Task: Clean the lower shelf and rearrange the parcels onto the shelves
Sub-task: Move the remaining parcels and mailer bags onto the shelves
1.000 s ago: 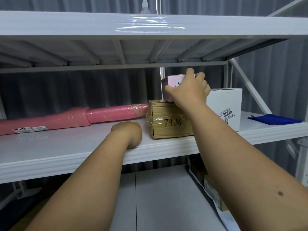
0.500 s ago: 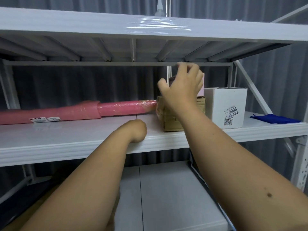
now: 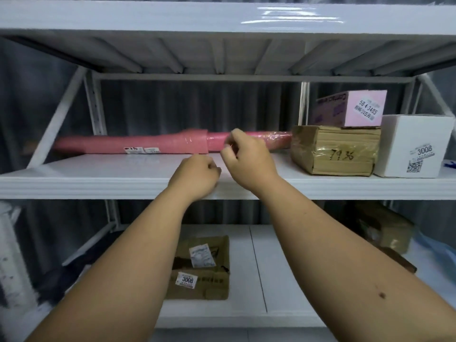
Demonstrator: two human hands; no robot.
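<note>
Both hands up at middle shelf (image 3: 98,169) front edge, holding nothing. Left hand (image 3: 196,177) curled into loose fist, resting on edge. Right hand (image 3: 246,156) just above it, fingers (image 3: 228,150) bent in, empty. Pink roll parcel (image 3: 172,143) lies along back. Pink box (image 3: 350,108) sits atop taped brown parcel (image 3: 338,149), white box (image 3: 414,144) beside it. Lower shelf (image 3: 246,304) carries flat brown parcel (image 3: 201,267), another brown one (image 3: 385,227) far right, blurry.
</note>
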